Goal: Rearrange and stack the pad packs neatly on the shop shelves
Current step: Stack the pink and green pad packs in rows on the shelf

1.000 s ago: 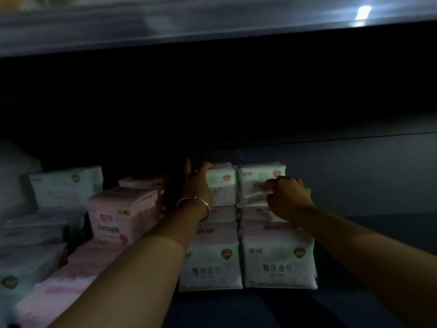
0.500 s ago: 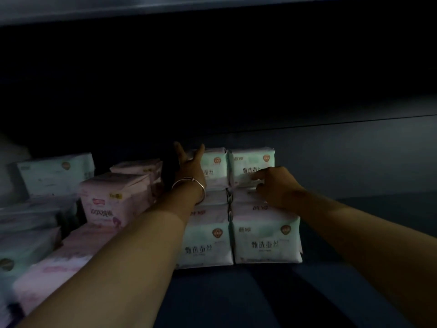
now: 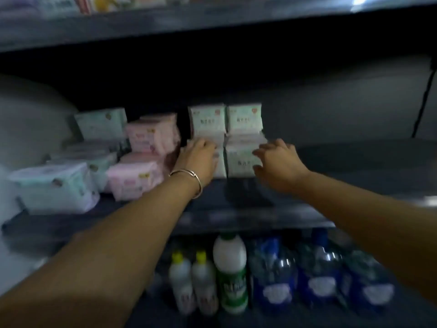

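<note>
Both hands sit at the front of the green pad stack (image 3: 238,143): left hand (image 3: 197,159) on its left pack, right hand (image 3: 279,162) on its right, fingers loosely spread, gripping nothing.

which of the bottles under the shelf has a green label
The tall white bottle between the two small yellow-capped bottles and the blue water bottles; only it has a green label.

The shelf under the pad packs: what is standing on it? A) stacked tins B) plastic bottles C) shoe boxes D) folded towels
B: below the shelf edge stand plastic bottles, a tall white bottle with a green label, two small yellow-capped ones and blue-labelled clear bottles.
</note>
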The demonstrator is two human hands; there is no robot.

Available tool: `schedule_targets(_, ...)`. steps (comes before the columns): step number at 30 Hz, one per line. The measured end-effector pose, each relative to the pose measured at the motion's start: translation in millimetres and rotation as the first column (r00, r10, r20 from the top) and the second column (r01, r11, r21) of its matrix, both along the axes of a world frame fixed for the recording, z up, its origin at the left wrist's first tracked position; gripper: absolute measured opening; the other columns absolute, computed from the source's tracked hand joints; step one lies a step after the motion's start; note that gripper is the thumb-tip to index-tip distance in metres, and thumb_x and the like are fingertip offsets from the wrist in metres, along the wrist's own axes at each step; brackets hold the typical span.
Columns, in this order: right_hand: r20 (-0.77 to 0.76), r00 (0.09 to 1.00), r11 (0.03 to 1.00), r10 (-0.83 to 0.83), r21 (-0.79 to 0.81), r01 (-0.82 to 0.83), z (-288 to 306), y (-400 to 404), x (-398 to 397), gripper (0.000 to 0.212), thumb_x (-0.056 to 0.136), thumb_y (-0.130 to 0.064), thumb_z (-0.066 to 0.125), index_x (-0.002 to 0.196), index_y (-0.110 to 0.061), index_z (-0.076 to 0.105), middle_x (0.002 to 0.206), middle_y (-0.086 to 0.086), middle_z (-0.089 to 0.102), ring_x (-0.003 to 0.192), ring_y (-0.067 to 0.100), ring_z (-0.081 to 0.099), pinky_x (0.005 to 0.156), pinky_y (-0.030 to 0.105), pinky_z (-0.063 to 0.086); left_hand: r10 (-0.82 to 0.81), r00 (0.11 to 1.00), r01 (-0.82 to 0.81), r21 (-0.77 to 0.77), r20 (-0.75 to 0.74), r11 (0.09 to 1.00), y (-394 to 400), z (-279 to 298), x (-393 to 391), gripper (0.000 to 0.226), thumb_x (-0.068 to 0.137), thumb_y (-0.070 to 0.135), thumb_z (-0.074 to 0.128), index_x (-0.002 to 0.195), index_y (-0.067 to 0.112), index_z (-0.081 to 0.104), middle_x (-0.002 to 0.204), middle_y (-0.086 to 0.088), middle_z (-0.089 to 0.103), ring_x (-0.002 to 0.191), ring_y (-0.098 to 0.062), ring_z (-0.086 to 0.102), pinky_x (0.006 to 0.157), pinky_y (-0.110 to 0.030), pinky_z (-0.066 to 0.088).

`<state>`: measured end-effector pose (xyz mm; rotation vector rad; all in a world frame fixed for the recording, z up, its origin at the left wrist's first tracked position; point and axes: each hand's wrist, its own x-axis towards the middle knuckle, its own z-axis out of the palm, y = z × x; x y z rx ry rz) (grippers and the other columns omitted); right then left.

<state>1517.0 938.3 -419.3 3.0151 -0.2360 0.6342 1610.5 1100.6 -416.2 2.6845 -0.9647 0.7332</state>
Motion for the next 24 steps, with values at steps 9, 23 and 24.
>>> schedule_targets(9, 0.159, 0.956, 0.964, 0.246, 0.065, -0.259, -157, 53, -133, 0.030, 0.067, -0.008, 0.064, 0.094, 0.002, 0.067, 0.105, 0.022, 0.066, 0.088, 0.043, 0.059, 0.069, 0.046, 0.051, -0.188, 0.978, 0.189, -0.007, 0.093, 0.982, 74, -145, -144, 0.034, 0.078, 0.027, 0.052, 0.105, 0.008, 0.061, 0.099, -0.014, 0.058, 0.089, -0.036, 0.057, 0.074, -0.040, 0.044)
schedule_targets(23, -0.759, 0.631, 0.985, 0.160, 0.167, -0.048, -403, 77, -171, 0.078, 0.081, -0.050, 0.064, 0.141, -0.015, 0.029, 0.140, 0.010, 0.035, 0.128, 0.028, 0.033, 0.104, 0.041, 0.034, 0.181, 0.745, 0.272, 0.540, -0.642, 0.797, 87, -390, -181, 0.081, 0.077, 0.049, 0.067, 0.141, 0.020, 0.029, 0.140, -0.003, 0.034, 0.130, -0.024, 0.031, 0.106, -0.040, 0.027)
schedule_targets(24, -0.779, 0.611, 0.988, 0.141, 0.146, -0.041, -412, 76, -170, 0.082, 0.079, -0.051, 0.066, 0.142, -0.015, 0.027, 0.141, 0.010, 0.033, 0.129, 0.028, 0.032, 0.105, 0.041, 0.034, 0.181, 0.749, 0.283, 0.554, -0.637, 0.783, 86, -400, -181, 0.082, 0.076, 0.049, 0.069, 0.141, 0.019, 0.029, 0.140, -0.004, 0.033, 0.130, -0.025, 0.031, 0.106, -0.040, 0.027)
